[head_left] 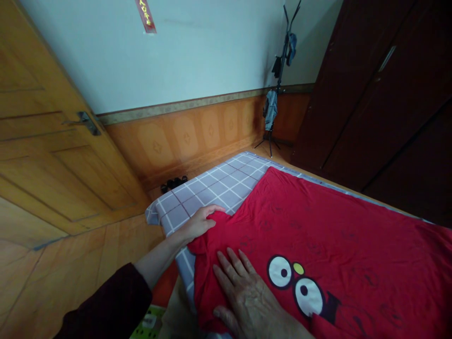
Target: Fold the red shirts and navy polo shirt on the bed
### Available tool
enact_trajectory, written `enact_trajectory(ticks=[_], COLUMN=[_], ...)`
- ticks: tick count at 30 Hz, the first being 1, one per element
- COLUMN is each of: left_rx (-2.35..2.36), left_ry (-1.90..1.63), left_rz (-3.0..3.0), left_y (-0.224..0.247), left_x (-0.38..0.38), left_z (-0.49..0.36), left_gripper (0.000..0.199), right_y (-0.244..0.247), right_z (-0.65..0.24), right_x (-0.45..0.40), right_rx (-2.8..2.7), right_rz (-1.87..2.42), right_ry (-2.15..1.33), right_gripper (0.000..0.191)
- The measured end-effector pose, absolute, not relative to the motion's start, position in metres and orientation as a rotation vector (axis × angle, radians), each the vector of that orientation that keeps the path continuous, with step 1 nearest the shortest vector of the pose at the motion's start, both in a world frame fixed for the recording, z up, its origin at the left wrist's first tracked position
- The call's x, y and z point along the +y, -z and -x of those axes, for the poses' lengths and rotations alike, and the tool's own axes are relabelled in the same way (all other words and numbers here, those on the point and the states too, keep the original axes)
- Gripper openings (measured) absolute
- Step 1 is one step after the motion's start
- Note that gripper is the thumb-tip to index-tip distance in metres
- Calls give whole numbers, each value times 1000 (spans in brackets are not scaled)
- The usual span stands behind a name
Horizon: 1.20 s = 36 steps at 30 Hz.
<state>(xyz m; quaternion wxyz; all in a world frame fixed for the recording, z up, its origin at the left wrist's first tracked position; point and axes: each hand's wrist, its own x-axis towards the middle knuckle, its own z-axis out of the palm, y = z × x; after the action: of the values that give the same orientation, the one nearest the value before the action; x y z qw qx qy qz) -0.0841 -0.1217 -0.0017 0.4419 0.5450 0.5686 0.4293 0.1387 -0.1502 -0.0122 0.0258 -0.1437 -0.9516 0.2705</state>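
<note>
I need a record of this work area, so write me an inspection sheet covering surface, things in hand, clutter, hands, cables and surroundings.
Surface: checked cloth, partly covered by the garment.
Things in hand: red garment with printed cartoon eyes, spread out, some wrinkles.
Clutter: dark items, perhaps footwear, on the floor; green perforated item below, partly hidden.
Hands: left hand holds the garment's edge; right hand lies flat on it.
Cables: nothing seen.
Surroundings: wooden door, coat stand, dark wardrobe.

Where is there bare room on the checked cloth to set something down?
The checked cloth is bare beyond the left hand, between the cloth's far edge and the red garment. The near side is crowded: the right hand lies on the garment there.
</note>
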Motion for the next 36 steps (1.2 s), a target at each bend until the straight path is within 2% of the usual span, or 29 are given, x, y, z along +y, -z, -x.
enact_trajectory(ticks=[4,10,15,18,20,22,29,33,36], left_rx=[1455,1565,1729,1878,2029,2141,2195,2173,2200], left_ry=[-1077,-1058,-829,-694,-641,-593,-523,-578,-522], left_rz=[-1317,-1388,-1508,-1595,-1647,-1708,-1971,-1921,-1805], left_y=[10,8,2,3,4,5,13,18,16], left_x=[-121,-128,-153,-163,-165,-166,-173,-168,-166], left_z=[92,109,126,135,137,135,125,129,130], left_gripper=[49,40,57,42,28,22,24,25,24], right_y=[11,15,4,-3,0,7,8,8,15], right_z=[-139,-142,-145,-144,-141,-139,-138,-137,-137], right_x=[-150,-148,-150,-152,-153,-152,-154,-159,-160], right_rx=[-2954,-2961,-2949,-2939,-2963,-2986,-2965,-2994,-2960], right_rz=[408,381,316,238,162,107,55,43,27], right_ry=[-799,-800,-783,-713,-708,-724,-703,-703,-700], right_gripper=[65,65,62,57,61,66,67,47,47])
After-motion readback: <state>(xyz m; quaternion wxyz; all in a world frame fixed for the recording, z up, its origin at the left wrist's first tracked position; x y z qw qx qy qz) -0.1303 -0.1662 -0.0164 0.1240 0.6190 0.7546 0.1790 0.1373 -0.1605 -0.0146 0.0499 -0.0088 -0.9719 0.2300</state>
